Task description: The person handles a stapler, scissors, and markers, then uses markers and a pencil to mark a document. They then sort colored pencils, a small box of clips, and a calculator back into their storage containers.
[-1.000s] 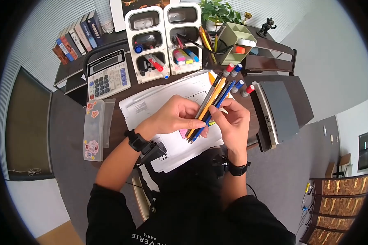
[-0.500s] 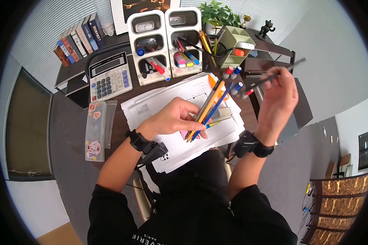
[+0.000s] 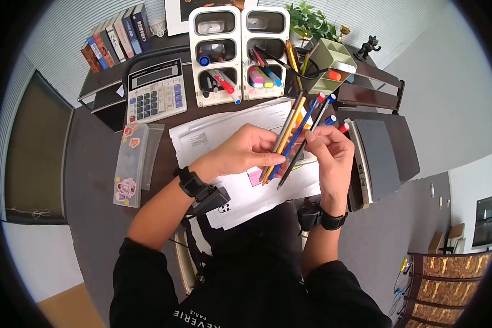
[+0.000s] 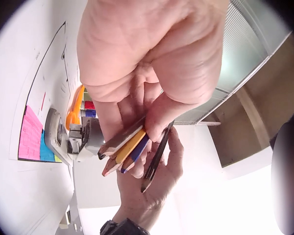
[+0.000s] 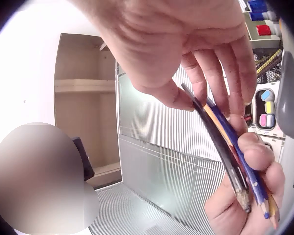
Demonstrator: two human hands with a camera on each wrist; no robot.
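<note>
My left hand [image 3: 240,153] pinches a small bundle between thumb and fingers: a grey pencil [image 4: 121,139], a yellow pencil [image 4: 130,146] and a blue pencil [image 4: 136,155], tips towards me. Close on its right, my right hand [image 3: 333,160] holds a black pencil [image 3: 296,162] between thumb and fingertips, slanting beside the bundle. In the right wrist view the black pencil [image 5: 220,142] lies alongside the blue one [image 5: 241,155], under the right hand [image 5: 186,54]. Both hands are above white papers [image 3: 202,136] with a pink sticky note [image 3: 255,176].
Two white organizers [image 3: 215,101] with pens and markers stand behind the papers, a calculator [image 3: 157,93] to their left. A stickered clear case [image 3: 130,164] lies at the left. Upright markers [image 3: 331,119], a green holder [image 3: 338,52] and a dark laptop-like device [image 3: 380,158] are at the right.
The right hand went out to the right with a dark pencil, then came back beside the left hand, now holding a black pencil. The left hand keeps the bundle. The head view has shifted slightly.
</note>
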